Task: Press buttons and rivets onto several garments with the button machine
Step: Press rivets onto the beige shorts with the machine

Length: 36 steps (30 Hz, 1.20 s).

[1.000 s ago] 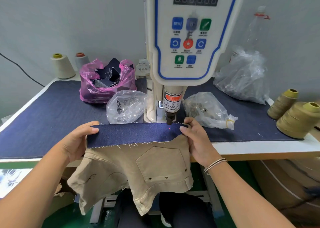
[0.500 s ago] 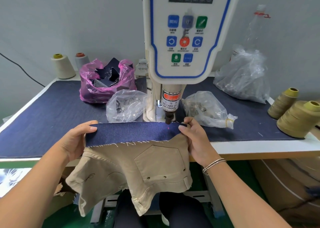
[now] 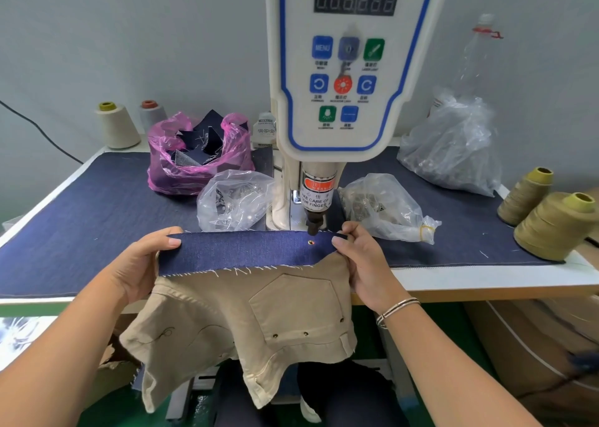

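To set the next fastener cleanly, the person should slide the navy waistband [image 3: 246,251] flat and taut under the punch [image 3: 315,224] of the button machine [image 3: 340,102]. A brass rivet [image 3: 311,242] sits just before the punch. The left hand [image 3: 142,264] and right hand [image 3: 363,258] each pinch a waistband end, and the tan garment [image 3: 246,329] hangs below.

We find open denim-covered desk [image 3: 81,219] to the left. The machine head [image 3: 340,70] hangs over the middle, its punch [image 3: 313,225] just above the waistband [image 3: 243,251]. Two clear bags [image 3: 233,199] [image 3: 385,209] flank the column; thread cones [image 3: 551,225] crowd the right edge.
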### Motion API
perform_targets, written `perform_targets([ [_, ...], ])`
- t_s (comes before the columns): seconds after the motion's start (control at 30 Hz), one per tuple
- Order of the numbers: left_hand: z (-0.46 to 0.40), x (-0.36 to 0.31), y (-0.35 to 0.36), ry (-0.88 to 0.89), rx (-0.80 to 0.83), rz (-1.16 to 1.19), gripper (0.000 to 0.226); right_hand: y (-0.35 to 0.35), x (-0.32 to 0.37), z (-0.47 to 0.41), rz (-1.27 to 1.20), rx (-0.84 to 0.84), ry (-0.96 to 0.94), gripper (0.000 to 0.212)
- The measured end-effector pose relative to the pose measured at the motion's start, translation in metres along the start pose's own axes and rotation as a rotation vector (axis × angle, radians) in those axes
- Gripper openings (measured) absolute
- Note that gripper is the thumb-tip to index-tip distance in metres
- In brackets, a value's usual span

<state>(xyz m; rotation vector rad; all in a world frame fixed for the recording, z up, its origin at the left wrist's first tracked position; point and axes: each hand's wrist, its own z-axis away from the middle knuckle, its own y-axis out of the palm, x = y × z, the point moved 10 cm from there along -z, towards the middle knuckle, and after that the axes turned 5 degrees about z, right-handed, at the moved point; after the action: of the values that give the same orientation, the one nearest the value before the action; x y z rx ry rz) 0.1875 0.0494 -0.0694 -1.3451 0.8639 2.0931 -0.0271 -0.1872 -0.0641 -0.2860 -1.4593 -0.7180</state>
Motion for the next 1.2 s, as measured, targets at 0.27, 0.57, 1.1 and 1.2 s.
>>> perform_targets([
  [0.27,0.001,-0.002,0.005,0.013,0.011,-0.017,0.040,0.000,0.001,-0.001,0.018,0.011,-0.016,0.020],
  [0.57,0.003,-0.005,0.026,0.037,0.070,-0.150,0.016,-0.011,0.010,0.004,-0.026,-0.081,-0.089,0.036],
  [1.1,0.008,-0.032,0.092,0.716,-0.218,-1.116,0.008,-0.049,0.070,0.039,0.775,-0.063,-0.287,0.018],
  [1.2,0.005,-0.026,0.087,0.641,-0.198,-1.111,0.021,-0.069,0.118,0.035,0.993,-0.378,-0.491,0.006],
])
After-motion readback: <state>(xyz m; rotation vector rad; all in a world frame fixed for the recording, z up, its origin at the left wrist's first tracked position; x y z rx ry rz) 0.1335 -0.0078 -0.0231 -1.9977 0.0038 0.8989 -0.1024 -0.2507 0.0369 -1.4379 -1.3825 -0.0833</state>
